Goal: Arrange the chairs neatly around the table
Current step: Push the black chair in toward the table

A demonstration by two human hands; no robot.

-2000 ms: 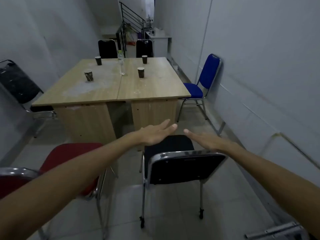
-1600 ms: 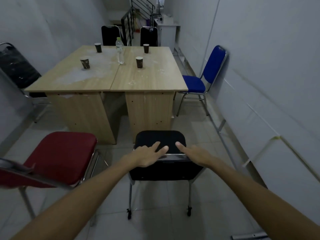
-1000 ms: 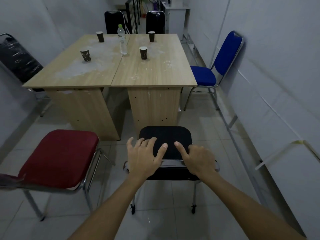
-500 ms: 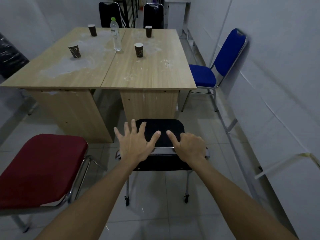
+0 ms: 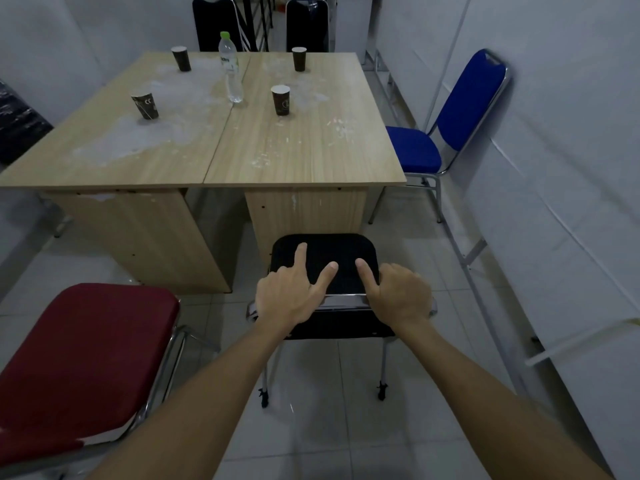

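Observation:
A black padded chair [image 5: 325, 251] with a chrome frame stands in front of me, its seat facing the near end of the wooden table [image 5: 304, 150]. Both my hands are on the top rail of its backrest. My left hand [image 5: 287, 299] curls over the rail with the forefinger and thumb stretched out over the seat. My right hand [image 5: 398, 297] is wrapped over the rail beside it. A red chair [image 5: 86, 351] stands to my left, away from the table. A blue chair [image 5: 412, 147] sits at the table's right side against the wall.
Two black chairs [image 5: 213, 22] [image 5: 306, 24] stand at the table's far end, and another black chair [image 5: 17, 123] is at the left edge. Several paper cups and a water bottle [image 5: 230, 67] stand on the table. Metal bars [image 5: 474, 251] lean along the right wall.
The black chair has slid closer to the table's end with both hands on its backrest. My left hand's fingers, spread before, have curled over the rail.

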